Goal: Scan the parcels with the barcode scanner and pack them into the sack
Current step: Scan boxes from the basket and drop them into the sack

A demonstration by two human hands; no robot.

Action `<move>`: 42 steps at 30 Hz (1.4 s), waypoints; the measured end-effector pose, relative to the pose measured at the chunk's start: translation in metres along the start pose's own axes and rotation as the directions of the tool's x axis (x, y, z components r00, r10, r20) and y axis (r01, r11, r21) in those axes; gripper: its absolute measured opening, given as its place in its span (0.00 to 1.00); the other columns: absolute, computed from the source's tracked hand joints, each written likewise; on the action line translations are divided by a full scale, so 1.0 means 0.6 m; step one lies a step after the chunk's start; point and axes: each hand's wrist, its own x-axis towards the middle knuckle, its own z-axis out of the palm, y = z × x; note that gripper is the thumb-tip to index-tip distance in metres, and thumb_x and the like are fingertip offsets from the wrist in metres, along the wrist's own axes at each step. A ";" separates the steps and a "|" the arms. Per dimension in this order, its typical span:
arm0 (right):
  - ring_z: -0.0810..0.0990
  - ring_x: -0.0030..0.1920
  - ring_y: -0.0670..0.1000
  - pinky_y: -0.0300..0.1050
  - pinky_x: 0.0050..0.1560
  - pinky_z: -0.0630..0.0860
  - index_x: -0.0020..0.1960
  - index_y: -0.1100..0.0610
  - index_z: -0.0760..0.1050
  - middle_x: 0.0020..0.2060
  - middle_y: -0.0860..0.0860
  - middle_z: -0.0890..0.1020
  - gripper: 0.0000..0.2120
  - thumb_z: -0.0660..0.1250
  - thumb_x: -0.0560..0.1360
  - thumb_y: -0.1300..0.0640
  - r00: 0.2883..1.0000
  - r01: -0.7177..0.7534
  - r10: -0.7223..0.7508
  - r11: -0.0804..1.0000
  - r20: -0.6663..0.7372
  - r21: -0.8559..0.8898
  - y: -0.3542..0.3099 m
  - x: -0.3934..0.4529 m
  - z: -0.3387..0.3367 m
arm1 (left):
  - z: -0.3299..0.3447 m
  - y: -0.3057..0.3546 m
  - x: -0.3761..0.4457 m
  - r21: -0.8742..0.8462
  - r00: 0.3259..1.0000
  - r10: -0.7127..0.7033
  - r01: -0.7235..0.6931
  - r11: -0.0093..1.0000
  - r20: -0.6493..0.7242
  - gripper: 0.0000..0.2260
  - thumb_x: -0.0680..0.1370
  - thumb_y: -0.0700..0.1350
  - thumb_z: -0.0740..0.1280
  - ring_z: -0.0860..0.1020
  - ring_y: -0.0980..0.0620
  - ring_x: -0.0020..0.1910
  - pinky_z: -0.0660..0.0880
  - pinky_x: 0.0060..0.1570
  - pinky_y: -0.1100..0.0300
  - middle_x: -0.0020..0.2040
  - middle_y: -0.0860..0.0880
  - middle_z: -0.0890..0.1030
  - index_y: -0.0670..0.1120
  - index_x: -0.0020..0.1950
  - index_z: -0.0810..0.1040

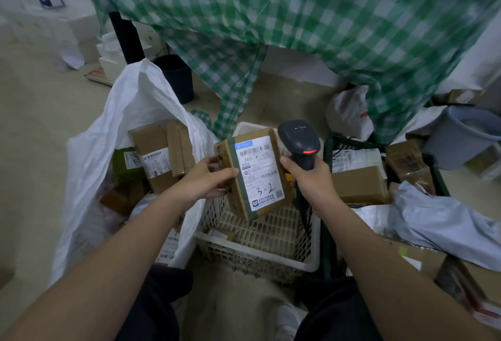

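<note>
My left hand [207, 179] grips a brown cardboard parcel [256, 172] by its left edge, label side up, with "3-2" handwritten on the white label. It hangs over a white plastic basket [260, 240]. My right hand [311, 182] holds a black barcode scanner [298, 141] by its handle, just right of the parcel, its red light lit. The white sack [130, 112] stands open at the left with several brown parcels [160, 156] inside.
A dark crate [439, 175] at the right holds more boxes and grey mailer bags [444, 218]. A table with a green checked cloth [325, 20] hangs ahead. A dark bin [177, 77] stands behind the sack, a grey bucket [466, 134] at far right.
</note>
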 end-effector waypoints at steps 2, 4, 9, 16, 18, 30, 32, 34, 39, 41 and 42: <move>0.78 0.38 0.51 0.48 0.43 0.73 0.47 0.54 0.77 0.38 0.53 0.81 0.08 0.74 0.72 0.52 0.999 -0.012 0.017 0.993 0.037 -0.114 0.001 -0.006 -0.012 | -0.002 -0.009 0.008 -0.033 0.997 0.001 -0.004 0.999 -0.080 0.33 0.73 0.49 0.74 0.80 0.49 0.55 0.80 0.53 0.54 0.64 0.46 0.74 0.46 0.74 0.62; 0.77 0.37 0.53 0.50 0.42 0.72 0.46 0.56 0.77 0.36 0.57 0.79 0.10 0.73 0.72 0.51 0.992 -0.041 0.063 0.978 0.106 -0.203 0.003 -0.015 -0.027 | -0.002 -0.014 0.013 -0.069 0.992 0.006 -0.015 0.998 -0.128 0.33 0.73 0.48 0.74 0.80 0.49 0.55 0.79 0.54 0.54 0.63 0.47 0.75 0.46 0.73 0.63; 0.78 0.32 0.50 0.45 0.37 0.74 0.46 0.55 0.78 0.34 0.57 0.80 0.08 0.73 0.73 0.52 0.954 -0.029 0.113 0.956 0.278 -0.292 -0.009 -0.043 -0.054 | 0.007 -0.017 0.017 -0.101 0.987 0.027 -0.043 0.994 -0.155 0.32 0.74 0.47 0.73 0.79 0.48 0.55 0.78 0.53 0.56 0.61 0.46 0.75 0.46 0.74 0.62; 0.77 0.26 0.45 0.38 0.31 0.73 0.40 0.56 0.76 0.30 0.55 0.79 0.08 0.71 0.75 0.55 0.933 -0.009 0.133 0.937 0.334 -0.348 -0.024 -0.053 -0.058 | 0.012 -0.020 0.030 -0.135 0.987 0.032 -0.053 0.989 -0.155 0.31 0.74 0.46 0.73 0.80 0.50 0.54 0.78 0.55 0.54 0.58 0.48 0.77 0.46 0.73 0.63; 0.76 0.25 0.44 0.39 0.32 0.74 0.40 0.55 0.76 0.30 0.55 0.79 0.08 0.71 0.75 0.54 0.934 -0.002 0.132 0.931 0.331 -0.364 -0.025 -0.053 -0.056 | 0.011 -0.021 0.033 -0.143 0.988 0.030 -0.052 0.988 -0.155 0.31 0.74 0.46 0.73 0.80 0.50 0.53 0.78 0.54 0.55 0.58 0.48 0.77 0.47 0.73 0.63; 0.77 0.27 0.48 0.44 0.35 0.75 0.42 0.57 0.77 0.29 0.55 0.79 0.07 0.72 0.74 0.55 0.936 -0.025 0.132 0.950 0.327 -0.312 -0.030 -0.053 -0.042 | 0.008 -0.022 0.028 -0.137 0.988 0.039 -0.060 0.989 -0.149 0.31 0.74 0.45 0.73 0.79 0.47 0.55 0.77 0.57 0.53 0.57 0.49 0.75 0.47 0.73 0.62; 0.77 0.28 0.49 0.43 0.33 0.74 0.41 0.57 0.77 0.27 0.52 0.78 0.07 0.73 0.73 0.57 0.943 -0.034 0.117 0.965 0.312 -0.261 -0.032 -0.055 -0.038 | 0.005 -0.019 0.017 -0.116 0.988 0.053 -0.070 0.991 -0.146 0.31 0.74 0.46 0.73 0.80 0.49 0.53 0.78 0.57 0.53 0.54 0.51 0.76 0.48 0.73 0.63; 0.77 0.30 0.50 0.44 0.34 0.74 0.43 0.59 0.79 0.27 0.51 0.79 0.06 0.74 0.72 0.58 0.961 -0.016 0.076 0.975 0.267 -0.220 -0.032 -0.055 -0.032 | -0.005 -0.021 0.006 -0.093 0.987 0.065 -0.079 0.993 -0.146 0.30 0.74 0.47 0.73 0.80 0.51 0.53 0.77 0.58 0.50 0.55 0.51 0.77 0.49 0.72 0.64; 0.75 0.31 0.51 0.46 0.37 0.73 0.41 0.59 0.78 0.31 0.56 0.78 0.07 0.74 0.72 0.58 0.994 -0.006 0.017 0.994 0.107 -0.108 -0.042 -0.048 0.005 | -0.048 -0.009 -0.048 0.058 0.951 0.185 -0.176 0.983 -0.247 0.32 0.70 0.55 0.74 0.77 0.50 0.59 0.73 0.63 0.46 0.63 0.50 0.76 0.53 0.70 0.65; 0.75 0.28 0.48 0.41 0.33 0.71 0.40 0.59 0.77 0.30 0.55 0.77 0.08 0.73 0.73 0.57 0.998 0.001 0.004 0.996 0.059 -0.089 -0.049 -0.043 0.032 | -0.069 -0.005 -0.073 0.053 0.914 0.237 -0.233 0.971 -0.328 0.29 0.75 0.49 0.71 0.75 0.54 0.58 0.73 0.61 0.52 0.61 0.54 0.74 0.51 0.72 0.63; 0.75 0.29 0.48 0.42 0.32 0.71 0.40 0.60 0.77 0.30 0.55 0.77 0.08 0.73 0.74 0.57 0.999 0.001 0.003 0.996 0.046 -0.086 -0.051 -0.041 0.047 | -0.082 -0.001 -0.087 0.063 0.892 0.265 -0.261 0.963 -0.365 0.27 0.76 0.47 0.70 0.74 0.55 0.57 0.74 0.58 0.55 0.59 0.55 0.73 0.51 0.72 0.63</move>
